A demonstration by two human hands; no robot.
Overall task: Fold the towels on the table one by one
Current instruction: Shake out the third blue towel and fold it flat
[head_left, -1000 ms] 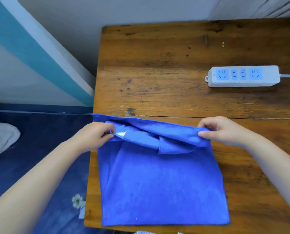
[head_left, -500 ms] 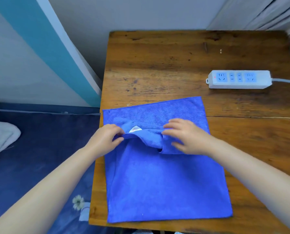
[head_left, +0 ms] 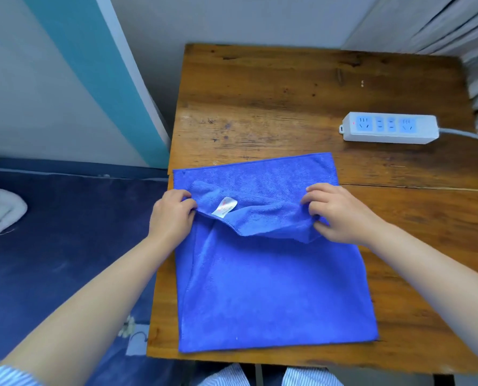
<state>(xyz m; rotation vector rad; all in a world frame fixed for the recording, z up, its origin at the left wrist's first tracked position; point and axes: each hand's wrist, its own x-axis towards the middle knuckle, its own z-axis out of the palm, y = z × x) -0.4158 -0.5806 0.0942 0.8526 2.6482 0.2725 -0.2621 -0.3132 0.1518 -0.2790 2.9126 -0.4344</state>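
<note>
Wooden worktop fills the right and middle of the frame, with a pale wall and a teal stripe at the upper left and a dark blue bed at the lower left; a white power strip lies at the upper right, well apart from the cloth. One blue towel lies spread in the lower middle of the frame, close to the near edge of the worktop; its long axis runs from the bottom of the frame toward the top, a little tilted, with the far end pointing to the upper right. A loose flap crosses its upper part, showing a white label; the left hand pinches the left end of this flap with curled fingers, and the right hand pinches the right end. I judge that the first fold of this towel is in hand; the next move calls for carrying the flap evenly, both ends together, until the edges meet, then pressing it flat.
</note>
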